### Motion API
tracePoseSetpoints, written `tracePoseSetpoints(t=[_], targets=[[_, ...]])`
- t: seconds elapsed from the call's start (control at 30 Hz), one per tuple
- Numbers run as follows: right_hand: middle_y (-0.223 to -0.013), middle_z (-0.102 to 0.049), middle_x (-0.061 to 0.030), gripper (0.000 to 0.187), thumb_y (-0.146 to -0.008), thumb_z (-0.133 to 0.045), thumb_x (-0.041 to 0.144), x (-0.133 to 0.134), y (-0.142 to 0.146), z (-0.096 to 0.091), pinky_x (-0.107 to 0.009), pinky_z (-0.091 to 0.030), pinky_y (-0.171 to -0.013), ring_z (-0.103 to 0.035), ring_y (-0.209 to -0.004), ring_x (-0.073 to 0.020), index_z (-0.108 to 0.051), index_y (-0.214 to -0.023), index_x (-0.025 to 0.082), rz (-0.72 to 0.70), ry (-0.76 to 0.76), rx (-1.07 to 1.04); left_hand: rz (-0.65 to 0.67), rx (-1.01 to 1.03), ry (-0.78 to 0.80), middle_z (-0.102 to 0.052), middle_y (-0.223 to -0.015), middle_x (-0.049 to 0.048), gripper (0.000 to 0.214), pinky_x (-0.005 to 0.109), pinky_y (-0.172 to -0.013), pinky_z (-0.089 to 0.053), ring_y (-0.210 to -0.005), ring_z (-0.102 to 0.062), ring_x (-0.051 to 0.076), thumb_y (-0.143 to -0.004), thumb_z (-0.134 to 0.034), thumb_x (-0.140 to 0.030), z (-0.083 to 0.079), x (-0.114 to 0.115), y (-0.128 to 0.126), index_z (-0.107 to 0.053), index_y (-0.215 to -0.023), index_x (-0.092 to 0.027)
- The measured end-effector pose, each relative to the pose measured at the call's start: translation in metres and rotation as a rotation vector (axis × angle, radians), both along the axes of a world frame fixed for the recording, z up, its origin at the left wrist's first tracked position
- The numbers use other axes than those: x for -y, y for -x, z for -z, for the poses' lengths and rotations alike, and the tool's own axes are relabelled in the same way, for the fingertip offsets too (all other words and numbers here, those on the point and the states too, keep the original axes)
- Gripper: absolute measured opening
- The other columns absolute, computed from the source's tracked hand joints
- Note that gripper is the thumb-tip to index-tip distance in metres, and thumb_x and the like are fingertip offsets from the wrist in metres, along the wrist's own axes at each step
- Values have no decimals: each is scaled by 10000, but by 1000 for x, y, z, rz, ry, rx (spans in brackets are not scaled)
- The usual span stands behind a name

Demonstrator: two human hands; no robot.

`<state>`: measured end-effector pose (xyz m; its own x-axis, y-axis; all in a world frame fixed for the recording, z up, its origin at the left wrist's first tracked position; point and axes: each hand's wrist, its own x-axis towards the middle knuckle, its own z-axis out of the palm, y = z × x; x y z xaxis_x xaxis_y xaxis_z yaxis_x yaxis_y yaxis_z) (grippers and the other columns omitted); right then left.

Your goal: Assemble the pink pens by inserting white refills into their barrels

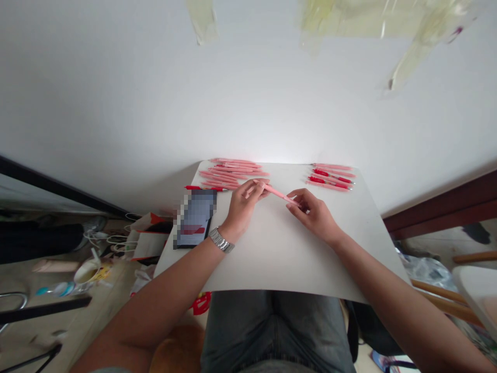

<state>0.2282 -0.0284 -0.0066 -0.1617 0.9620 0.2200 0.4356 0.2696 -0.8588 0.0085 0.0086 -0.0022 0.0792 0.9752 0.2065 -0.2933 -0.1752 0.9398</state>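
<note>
Both hands hold one pink pen (276, 192) just above a small white table (279, 248). My left hand (244, 207), with a metal watch on the wrist, pinches the pen's far-left end. My right hand (314, 212) pinches its nearer right end. A pile of several pink pens (233, 173) lies at the table's far left. Several pens with red parts (331, 177) lie at the far right. One red pen (204, 188) lies alone beside the left pile.
A phone (195, 217) lies on the table's left edge. A white wall stands right behind the table. On the floor to the left are paper bags (149, 241), cables and cups (87, 269). A wooden frame (442, 212) runs along the right.
</note>
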Motion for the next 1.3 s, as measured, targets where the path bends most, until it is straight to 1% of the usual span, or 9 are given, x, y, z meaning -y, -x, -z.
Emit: tracePoseSetpoints(t=[0.1,0.2,0.43,0.6,0.77,0.93,1.03,1.13,1.3], targets=[[-867,-684,-30,303,-969,-666,538,-1,-1,1,-311,-478,-621,-586,-680,-167,-633,-1064,252,16,3,1,-29,1,12,-761,-1150,84,311,407,-1019,-623,-1056,-733,204,-920,-753,-488,0,0,0,-762,-970,-182],[-839,-683,-34,311,-984,-640,553,-2,-2,1,-312,-460,-599,-582,-667,-168,-636,-1005,244,19,11,18,-33,-6,13,-767,-1140,89,347,406,-1005,-626,-1003,-745,195,-939,-717,-522,0,1,0,-769,-987,-182],[-790,-664,-24,332,-1007,-610,557,1,-1,-5,-314,-436,-609,-555,-650,-162,-640,-998,227,-20,22,15,-11,8,10,-757,-1258,107,339,421,-1036,-607,-1065,-730,204,-958,-703,-503,2,-1,1,-800,-1077,-200],[-789,-661,-24,358,-992,-629,583,3,-2,-7,-312,-419,-600,-536,-647,-158,-631,-955,227,-47,101,-66,25,34,-2,-766,-1227,103,326,439,-1070,-587,-1146,-713,228,-962,-703,-498,1,-2,2,-805,-1084,-213],[-774,-647,-23,394,-964,-656,618,2,-3,-12,-304,-415,-582,-527,-652,-159,-636,-935,225,-135,189,-196,35,32,-23,-771,-1170,97,313,440,-1073,-586,-1177,-703,241,-954,-712,-500,-3,0,3,-795,-1051,-215],[-736,-609,-4,391,-964,-674,593,1,-2,-15,-295,-402,-601,-510,-654,-143,-628,-902,209,-170,214,-254,47,43,-26,-768,-1160,97,318,448,-1085,-579,-1183,-701,242,-954,-711,-506,-6,0,3,-782,-1057,-213],[-706,-569,17,380,-960,-689,580,0,-2,-13,-290,-368,-581,-474,-630,-130,-627,-904,209,-152,222,-292,53,45,-21,-757,-1208,101,325,452,-1101,-569,-1205,-694,242,-962,-698,-508,-6,1,2,-776,-1069,-211],[-697,-535,27,391,-935,-715,594,-2,-3,-11,-287,-351,-561,-451,-614,-126,-635,-918,212,-92,236,-333,43,27,-27,-739,-1261,103,324,446,-1104,-566,-1200,-692,231,-974,-685,-497,-5,2,0,-769,-1092,-207],[-678,-493,34,392,-896,-755,605,-7,-7,-8,-292,-365,-551,-438,-594,-130,-643,-930,230,18,216,-441,-5,-33,-32,-750,-1194,98,307,399,-1037,-591,-1102,-703,206,-945,-726,-477,1,-1,1,-757,-1058,-193]])
